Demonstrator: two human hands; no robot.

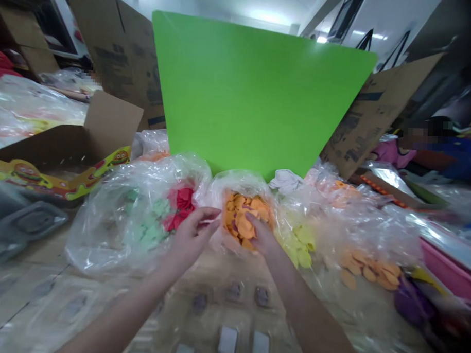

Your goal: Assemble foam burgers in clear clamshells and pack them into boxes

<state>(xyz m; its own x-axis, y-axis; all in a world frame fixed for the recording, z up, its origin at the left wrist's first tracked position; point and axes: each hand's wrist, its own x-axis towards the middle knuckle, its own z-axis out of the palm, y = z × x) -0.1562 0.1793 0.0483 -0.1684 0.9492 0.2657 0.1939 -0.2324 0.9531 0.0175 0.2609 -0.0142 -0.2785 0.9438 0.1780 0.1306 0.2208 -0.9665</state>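
Observation:
A clear plastic bag (241,177) full of flat, rounded orange pieces (243,225) stands open in front of me. On its left side, my left hand (193,231) has thumb and fingers curled together at the bag's edge, gripping the plastic. My right hand (262,236) reaches in from the right, its digits closed at an orange piece; some fingertips are hidden among the pieces. Left of my left hand, another clear bag (102,218) holds red pieces (182,205) and pale green pieces (154,225). Yellow pieces (302,246) lie in plastic to the right.
A green board (257,100) rises behind the bags. Clear plastic trays (230,315) with small dark and white items cover the near surface. An open cardboard box (39,144) stands left. More orange discs (371,269) lie right, near a pink bin (448,266). A person (398,151) is at far right.

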